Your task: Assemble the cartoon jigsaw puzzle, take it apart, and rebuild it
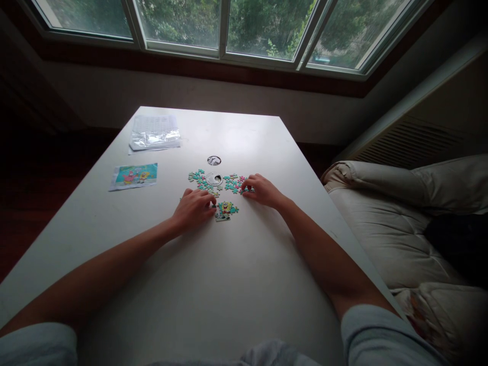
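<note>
Teal puzzle pieces (232,183) lie scattered mid-table (213,284) within easy reach; the left hand (194,208) pins the joined cluster (225,210) steady, while the right hand (262,190) fingers loose pieces, gripping nothing visibly.

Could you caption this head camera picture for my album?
Two hands, left hand and right hand, sort puzzle pieces on a white table.

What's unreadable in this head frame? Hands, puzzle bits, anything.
- Left hand: fingertips curl down beside the joined yellow-and-teal puzzle cluster; grip hidden by the hand itself.
- Right hand: fingers rest on loose teal puzzle pieces; whether it holds one is hidden.
- Single pieces: too small to make out.
- Clear plastic bag over a printed sheet: print too small.
- Small round silver object: too small to identify.
</note>
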Motion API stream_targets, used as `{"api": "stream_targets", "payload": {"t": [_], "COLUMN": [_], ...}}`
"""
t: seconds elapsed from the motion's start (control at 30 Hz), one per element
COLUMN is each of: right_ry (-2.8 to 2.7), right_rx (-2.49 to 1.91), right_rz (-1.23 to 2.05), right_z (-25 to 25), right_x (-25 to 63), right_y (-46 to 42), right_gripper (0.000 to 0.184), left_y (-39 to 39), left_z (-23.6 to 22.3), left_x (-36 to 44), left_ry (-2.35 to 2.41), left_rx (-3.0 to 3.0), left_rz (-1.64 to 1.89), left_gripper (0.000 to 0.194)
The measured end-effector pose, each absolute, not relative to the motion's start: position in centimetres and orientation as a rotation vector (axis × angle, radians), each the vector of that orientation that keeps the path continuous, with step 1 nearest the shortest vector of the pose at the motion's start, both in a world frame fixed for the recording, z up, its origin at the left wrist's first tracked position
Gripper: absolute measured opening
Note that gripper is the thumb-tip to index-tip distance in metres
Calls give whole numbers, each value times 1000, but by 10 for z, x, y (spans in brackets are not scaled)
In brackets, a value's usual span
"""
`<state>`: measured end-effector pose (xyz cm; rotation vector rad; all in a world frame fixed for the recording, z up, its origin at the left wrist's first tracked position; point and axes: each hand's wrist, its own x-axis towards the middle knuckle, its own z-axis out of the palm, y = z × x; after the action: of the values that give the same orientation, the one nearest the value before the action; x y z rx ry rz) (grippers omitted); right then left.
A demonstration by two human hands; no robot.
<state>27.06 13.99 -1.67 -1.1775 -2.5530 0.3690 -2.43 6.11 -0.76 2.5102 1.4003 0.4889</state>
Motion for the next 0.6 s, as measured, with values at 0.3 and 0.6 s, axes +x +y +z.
{"api": "stream_targets", "payload": {"t": [0.3, 0.6], "right_ry": [-2383, -2182], "right_rx": [-1039, -949], "right_rz": [609, 1003], "right_z": [-13, -9], "right_x": [260, 220], "right_y": [134, 103], "right_gripper": [3, 8], "left_y": [66, 63], "left_z": [-6, -2], "left_x": [-30, -30], "left_ry": [1409, 1397], "left_rx": [2539, 2596], "left_rz": [458, 425], "left_gripper": [15, 41]}}
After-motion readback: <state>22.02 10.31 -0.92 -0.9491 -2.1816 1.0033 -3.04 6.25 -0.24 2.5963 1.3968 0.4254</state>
